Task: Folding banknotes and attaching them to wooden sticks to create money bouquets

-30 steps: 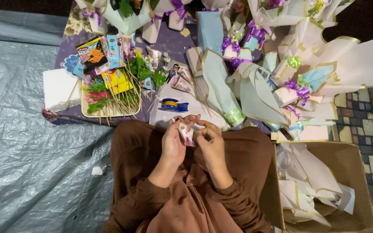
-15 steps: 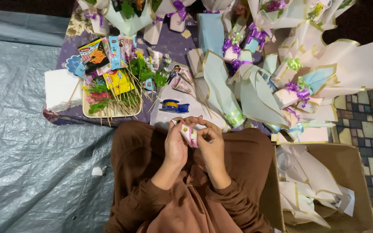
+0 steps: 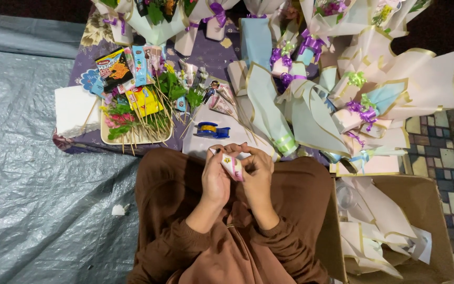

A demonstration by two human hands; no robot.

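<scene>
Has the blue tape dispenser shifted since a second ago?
No. The blue tape dispenser lies in the same spot beside the tray of skewered flowers.

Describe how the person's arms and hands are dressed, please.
Both arms wear long brown sleeves with gathered cuffs ending partway up the forearms. The left hand and right hand are bare: no gloves, and no rings or watch visible. The sleeves match the brown garment over the lap.

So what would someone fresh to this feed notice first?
Probably the heap of pastel paper bouquet wraps with purple and green bows, filling the upper right. Next, the two hands at centre, left hand and right hand, pinching a small pink and white packet over the lap. To the left, a tray holds skewered snack packets and green sprigs.
</scene>
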